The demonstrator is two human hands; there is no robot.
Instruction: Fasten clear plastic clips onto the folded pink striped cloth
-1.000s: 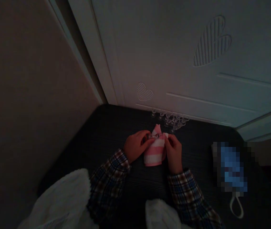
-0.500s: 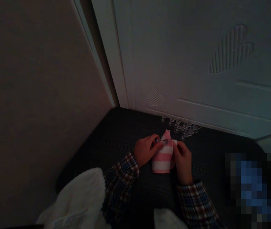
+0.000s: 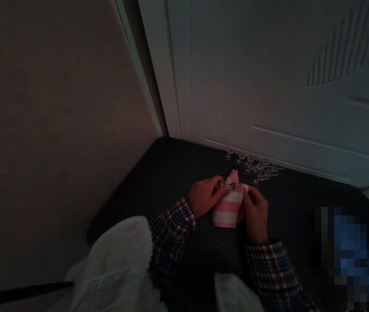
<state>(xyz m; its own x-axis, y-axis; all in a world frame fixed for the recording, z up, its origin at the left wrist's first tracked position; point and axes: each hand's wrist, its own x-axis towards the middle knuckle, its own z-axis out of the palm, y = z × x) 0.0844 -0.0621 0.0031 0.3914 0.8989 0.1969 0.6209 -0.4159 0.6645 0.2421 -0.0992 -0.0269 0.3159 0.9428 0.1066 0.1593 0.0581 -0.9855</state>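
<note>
A folded pink and white striped sock (image 3: 227, 207) lies on a dark table (image 3: 158, 173) in dim light. My left hand (image 3: 205, 196) pinches a small clear clip (image 3: 229, 185) at the sock's top edge. On the other side my right hand (image 3: 255, 209) grips the sock's right upper corner. Both sleeves are plaid. A heap of several clear clips (image 3: 258, 166) lies just behind the sock, against the white door.
A white door (image 3: 269, 86) with heart-shaped reliefs stands right behind the table, a beige wall to the left. White fluffy fabric (image 3: 119, 255) covers the near left. A blurred blue object (image 3: 350, 255) sits at the right.
The view shifted left, so hands and sock appear further right in the picture. Both hands stay on the sock's top edge with the clip.
</note>
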